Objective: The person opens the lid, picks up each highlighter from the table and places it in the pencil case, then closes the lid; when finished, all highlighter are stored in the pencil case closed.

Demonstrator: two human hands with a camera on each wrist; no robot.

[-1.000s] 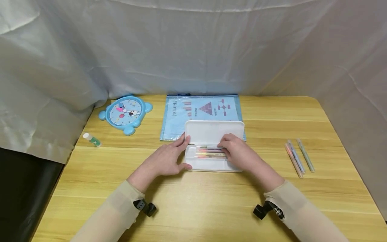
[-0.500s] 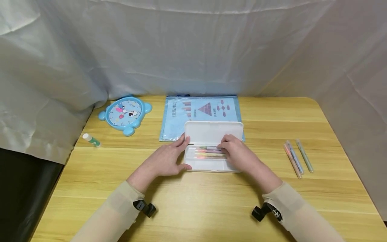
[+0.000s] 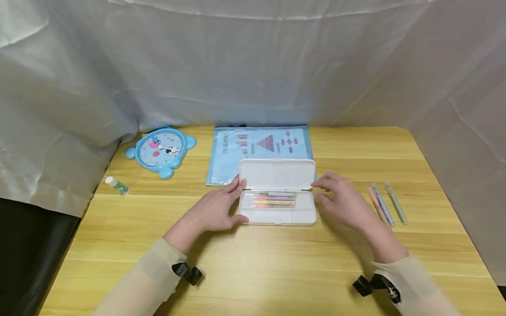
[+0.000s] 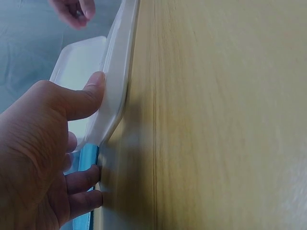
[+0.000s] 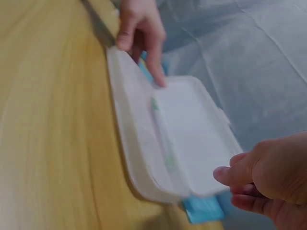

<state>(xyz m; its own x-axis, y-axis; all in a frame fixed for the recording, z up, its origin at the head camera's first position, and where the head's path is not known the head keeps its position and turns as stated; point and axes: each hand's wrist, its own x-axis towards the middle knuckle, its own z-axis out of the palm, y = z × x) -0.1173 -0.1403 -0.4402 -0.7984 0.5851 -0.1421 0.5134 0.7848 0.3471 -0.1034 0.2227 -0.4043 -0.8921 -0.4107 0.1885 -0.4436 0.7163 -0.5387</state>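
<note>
A white plastic pencil case (image 3: 270, 217) lies on the table with its lid (image 3: 276, 174) raised toward the back. Several coloured pens (image 3: 274, 202) lie side by side in its rear compartment; a green-ended one is rearmost. My left hand (image 3: 215, 210) holds the case's left end, thumb at the front corner and fingers toward the hinge side. In the left wrist view, the thumb (image 4: 88, 99) presses on the case's edge. Just off the case's right end is my right hand (image 3: 345, 199), holding nothing, its fingers loosely bent.
Pink, blue and green pens (image 3: 395, 202) lie at the right. Behind the case is a blue document pouch (image 3: 225, 160), partly under the lid. A blue toy clock (image 3: 162, 149) and a glue stick (image 3: 117, 184) sit at the left. Grey cloth (image 3: 253, 66) hangs behind.
My right hand has let go of the green-ended pen in the case and moved right, out of it. My left hand stays at the case's left end.
</note>
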